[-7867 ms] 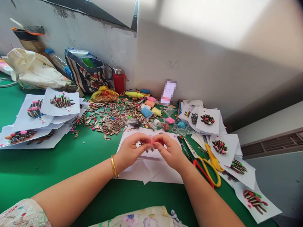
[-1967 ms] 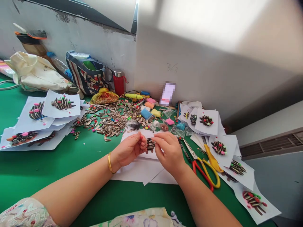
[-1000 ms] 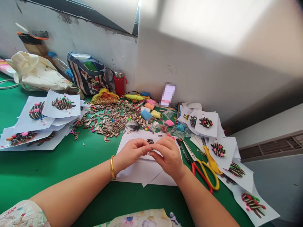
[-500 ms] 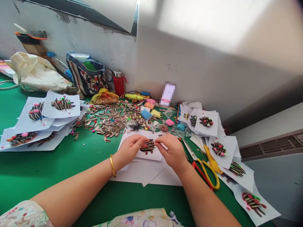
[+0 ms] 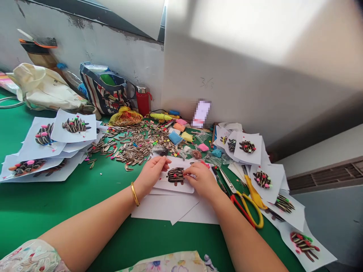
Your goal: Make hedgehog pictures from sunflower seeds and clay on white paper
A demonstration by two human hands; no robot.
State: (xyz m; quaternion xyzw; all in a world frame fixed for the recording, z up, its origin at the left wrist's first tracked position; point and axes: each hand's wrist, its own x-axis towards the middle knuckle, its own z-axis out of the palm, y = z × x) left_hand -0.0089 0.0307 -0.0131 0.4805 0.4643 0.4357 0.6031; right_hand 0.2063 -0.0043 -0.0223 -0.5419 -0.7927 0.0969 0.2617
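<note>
A small white card [image 5: 170, 186] lies on loose white sheets [image 5: 167, 206] on the green table [image 5: 42, 204]. On the card sits a dark clay hedgehog [image 5: 176, 175] stuck with striped sunflower seeds and small coloured dots. My left hand [image 5: 151, 175], with a gold bangle on the wrist, rests on the card's left edge, fingers curled loosely. My right hand [image 5: 200, 178] pinches at the hedgehog's right end with thumb and forefinger; what the fingertips hold is too small to make out.
A heap of sunflower seeds [image 5: 133, 143] and coloured clay lumps [image 5: 181, 132] lie behind the card. Finished hedgehog cards are stacked at left [image 5: 56, 139] and right [image 5: 263, 177]. Red and yellow scissors [image 5: 246, 204] lie right of my right hand. Bags [image 5: 104, 90] and a red flask [image 5: 143, 100] stand against the wall.
Both hands have come down from working together in the air. The left now rests on the card and the right touches the hedgehog, which shows coloured dots.
</note>
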